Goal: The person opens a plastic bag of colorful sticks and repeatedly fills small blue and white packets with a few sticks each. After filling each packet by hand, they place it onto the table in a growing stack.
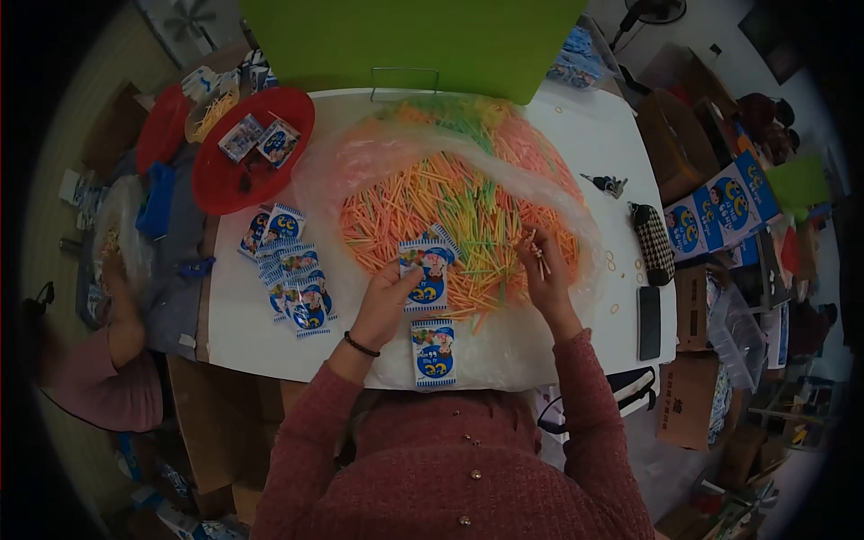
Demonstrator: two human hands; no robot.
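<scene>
My left hand [387, 301] is closed on a small blue-and-white packet [427, 274], with the edge of another showing behind it. In the fingers of my right hand [549, 286] are several thin sticks [540, 252], held over the right side of a big heap of sticks [450, 202] coloured pink, orange, yellow and green. The heap lies in an opened transparent plastic bag [324, 166]. One more packet [434, 353] lies on the bag's near edge, just below my left hand. To the left is a pile of similar packets [301, 283].
A red basin [211, 171] with packets in it stands at the back left. A green panel [405, 45] rises behind the heap. Rubber bands, keys [605, 184], a checked pouch [652, 243] and a phone [649, 324] lie at the right. A co-worker's arm [124, 324] is at the far left.
</scene>
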